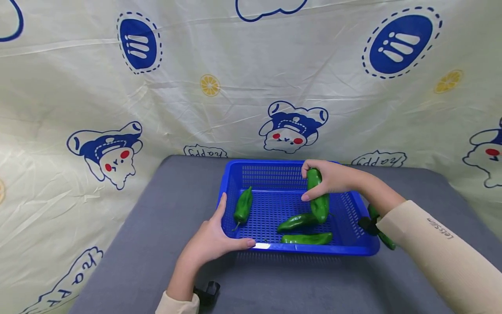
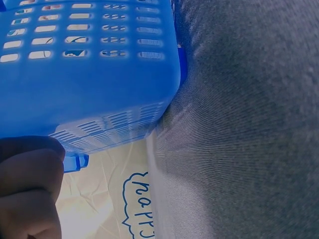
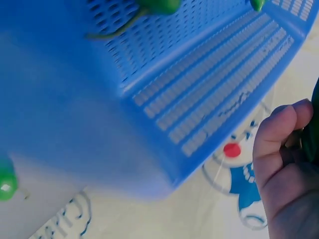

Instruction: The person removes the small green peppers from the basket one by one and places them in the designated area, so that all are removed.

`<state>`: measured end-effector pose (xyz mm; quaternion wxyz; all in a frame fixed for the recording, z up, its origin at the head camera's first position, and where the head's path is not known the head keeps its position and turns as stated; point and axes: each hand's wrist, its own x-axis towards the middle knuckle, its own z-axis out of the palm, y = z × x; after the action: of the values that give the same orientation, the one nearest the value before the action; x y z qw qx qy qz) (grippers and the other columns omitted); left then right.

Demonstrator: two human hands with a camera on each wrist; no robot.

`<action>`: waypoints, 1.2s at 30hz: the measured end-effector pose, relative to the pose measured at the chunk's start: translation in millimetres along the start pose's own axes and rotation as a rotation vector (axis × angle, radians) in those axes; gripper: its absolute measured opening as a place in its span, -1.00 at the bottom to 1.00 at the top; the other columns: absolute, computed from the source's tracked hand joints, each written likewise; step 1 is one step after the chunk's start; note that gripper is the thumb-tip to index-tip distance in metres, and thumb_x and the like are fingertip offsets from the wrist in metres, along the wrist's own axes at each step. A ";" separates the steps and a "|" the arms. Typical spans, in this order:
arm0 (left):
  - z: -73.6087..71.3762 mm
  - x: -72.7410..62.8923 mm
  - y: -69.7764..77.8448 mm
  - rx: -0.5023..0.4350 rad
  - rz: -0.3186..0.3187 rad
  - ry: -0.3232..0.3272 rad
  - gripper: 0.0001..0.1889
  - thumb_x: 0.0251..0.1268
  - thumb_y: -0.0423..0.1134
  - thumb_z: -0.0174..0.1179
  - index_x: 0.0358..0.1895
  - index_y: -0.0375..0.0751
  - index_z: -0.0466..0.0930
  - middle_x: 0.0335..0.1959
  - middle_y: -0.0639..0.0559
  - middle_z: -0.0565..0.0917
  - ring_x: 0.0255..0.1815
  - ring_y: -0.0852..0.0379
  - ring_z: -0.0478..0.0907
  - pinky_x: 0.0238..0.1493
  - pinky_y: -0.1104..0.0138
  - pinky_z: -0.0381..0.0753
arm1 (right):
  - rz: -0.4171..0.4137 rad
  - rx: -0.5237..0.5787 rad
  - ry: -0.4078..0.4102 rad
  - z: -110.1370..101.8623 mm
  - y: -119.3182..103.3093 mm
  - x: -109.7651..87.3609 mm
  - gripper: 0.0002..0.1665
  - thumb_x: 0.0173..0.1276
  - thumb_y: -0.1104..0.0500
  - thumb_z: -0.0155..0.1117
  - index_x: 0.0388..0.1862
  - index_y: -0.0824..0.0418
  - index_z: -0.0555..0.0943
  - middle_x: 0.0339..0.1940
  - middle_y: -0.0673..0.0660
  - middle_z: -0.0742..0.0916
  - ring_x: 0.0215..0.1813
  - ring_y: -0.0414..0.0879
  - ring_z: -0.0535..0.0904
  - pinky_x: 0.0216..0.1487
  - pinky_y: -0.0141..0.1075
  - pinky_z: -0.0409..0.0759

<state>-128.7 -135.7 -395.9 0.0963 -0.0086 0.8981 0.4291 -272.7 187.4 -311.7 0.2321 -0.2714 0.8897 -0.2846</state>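
Note:
My right hand grips a long green pepper over the right half of a blue plastic basket. The pepper stands steeply, thumb on one side and fingers on the other; only its dark edge shows in the right wrist view. At the basket's front left corner is my left hand, with a straight thumb along the front rim and a raised straight index finger by the left side. Inside the basket lie a pepper at left, another below the gripped one, and a third along the front wall.
Another green pepper lies on the grey tabletop right of the basket, partly hidden by my right wrist and its black strap. A pale printed cloth hangs behind the table.

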 end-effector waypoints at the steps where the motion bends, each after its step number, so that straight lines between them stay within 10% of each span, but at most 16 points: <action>1: -0.3 -0.1 -0.2 0.006 -0.001 0.003 0.40 -0.25 0.39 0.49 0.59 0.36 -0.41 0.44 -0.28 0.39 0.28 -0.13 0.52 0.17 -0.14 0.54 | 0.004 0.008 0.004 -3.1 2.3 -5.9 -0.35 0.11 -0.03 0.57 -0.06 0.18 0.34 -0.50 0.05 0.47 -0.52 -0.14 0.44 -0.43 -0.27 0.56; 13: -0.3 -0.2 0.2 0.012 0.005 0.012 0.41 -0.27 0.40 0.49 0.60 0.34 -0.39 0.40 -0.27 0.44 0.28 -0.13 0.52 0.19 -0.14 0.52 | 0.066 0.096 0.081 -27.7 51.8 -81.7 -0.42 0.21 0.13 0.49 -0.03 0.26 0.29 -0.45 0.10 0.50 -0.50 -0.14 0.51 -0.49 -0.21 0.61; 24: 3.1 0.8 2.3 0.019 0.001 0.003 0.40 -0.26 0.41 0.49 0.60 0.34 -0.38 0.47 -0.27 0.34 0.35 -0.20 0.45 0.21 -0.19 0.49 | 0.191 0.083 0.148 -19.4 154.7 -156.9 -0.64 0.35 0.17 0.33 -0.12 0.17 0.30 -0.41 0.04 0.49 -0.43 -0.24 0.49 -0.44 -0.29 0.56; 36: 2.1 -1.7 3.0 0.012 0.003 0.001 0.40 -0.24 0.40 0.49 0.60 0.32 -0.39 0.49 -0.29 0.31 0.36 -0.21 0.44 0.23 -0.20 0.47 | 0.330 0.010 0.135 9.6 203.5 -174.3 -0.52 0.32 -0.02 0.36 -0.09 0.26 0.37 -0.28 0.08 0.48 -0.31 -0.23 0.41 -0.35 -0.35 0.38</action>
<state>-127.0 -132.3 -394.6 0.0953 -0.0068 0.9007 0.4238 -208.8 431.5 -402.4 0.2169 -0.1007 0.9342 -0.2647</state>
